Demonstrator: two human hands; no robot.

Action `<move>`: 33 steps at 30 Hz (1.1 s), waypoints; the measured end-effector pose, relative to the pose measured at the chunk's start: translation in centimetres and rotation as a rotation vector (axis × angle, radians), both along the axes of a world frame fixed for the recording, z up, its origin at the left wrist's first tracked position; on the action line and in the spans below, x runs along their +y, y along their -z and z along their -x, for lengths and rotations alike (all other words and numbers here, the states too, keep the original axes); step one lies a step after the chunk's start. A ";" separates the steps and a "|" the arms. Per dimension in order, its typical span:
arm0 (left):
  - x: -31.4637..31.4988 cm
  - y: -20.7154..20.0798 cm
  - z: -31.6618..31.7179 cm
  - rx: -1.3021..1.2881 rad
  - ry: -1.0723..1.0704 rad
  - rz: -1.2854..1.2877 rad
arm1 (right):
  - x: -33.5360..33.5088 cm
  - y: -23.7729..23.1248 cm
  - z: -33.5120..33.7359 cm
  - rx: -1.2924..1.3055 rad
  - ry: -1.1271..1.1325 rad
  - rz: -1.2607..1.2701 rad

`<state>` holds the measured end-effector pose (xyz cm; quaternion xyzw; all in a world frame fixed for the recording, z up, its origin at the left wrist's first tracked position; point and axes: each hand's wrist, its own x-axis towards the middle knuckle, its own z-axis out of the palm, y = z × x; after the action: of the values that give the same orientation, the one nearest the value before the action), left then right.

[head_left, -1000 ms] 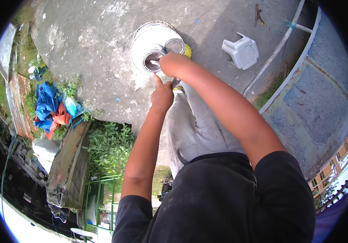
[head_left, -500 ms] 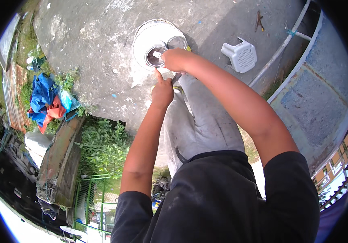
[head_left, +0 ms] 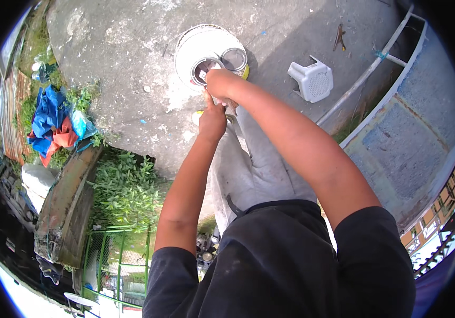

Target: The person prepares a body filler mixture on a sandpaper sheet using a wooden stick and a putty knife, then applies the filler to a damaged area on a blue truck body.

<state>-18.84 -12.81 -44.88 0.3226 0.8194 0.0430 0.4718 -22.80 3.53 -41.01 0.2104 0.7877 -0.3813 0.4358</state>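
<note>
two bare hands, upper centre: the left hand (head_left: 214,122) points one finger at an open can's (head_left: 192,73) near rim; the right hand (head_left: 221,84), grip hidden, has edged further across it, seemingly reaching deeper. beneath sits a round white bucket (head_left: 189,50).

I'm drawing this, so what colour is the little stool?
The stool is white, best seen in the head view.

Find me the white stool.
In the head view, the stool is at upper right, on the concrete, between the right hand and the pale pipe.
</note>
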 end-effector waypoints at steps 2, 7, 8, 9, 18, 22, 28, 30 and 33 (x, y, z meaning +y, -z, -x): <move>-0.1 0.3 -0.2 0.007 -0.011 -0.003 | -0.1 -0.9 0.4 -0.092 0.097 0.055; 0.6 -0.2 -0.1 -0.035 -0.003 0.009 | 0.1 -1.6 0.5 -0.128 0.045 0.021; 0.6 -0.1 -0.2 -0.022 -0.006 0.009 | 0.1 -1.7 0.6 -0.124 -0.003 -0.019; 0.7 0.0 -0.3 -0.010 -0.008 0.008 | 0.1 -1.9 0.9 -0.120 -0.050 -0.059; 1.2 1.4 -1.0 0.021 -0.007 0.024 | -0.6 -2.9 2.3 -0.091 -0.581 -0.208; 0.9 2.3 -2.0 0.120 -0.033 0.051 | -2.3 -3.6 4.1 -0.178 -0.712 -0.344; 2.7 -1.3 -0.4 0.019 -0.064 0.082 | 0.2 -6.1 1.2 0.044 -0.846 -0.445; 1.7 -1.2 -0.1 0.032 -0.093 0.064 | 0.8 -9.9 1.2 0.142 -0.887 -0.473; 1.0 -2.9 0.3 0.028 -0.064 0.007 | 2.6 -12.7 0.0 0.204 -0.784 -0.498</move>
<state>-19.14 -11.77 -41.99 0.2953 0.8359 0.0508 0.4599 -22.83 6.09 -28.26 -0.0433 0.9139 -0.0063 0.4036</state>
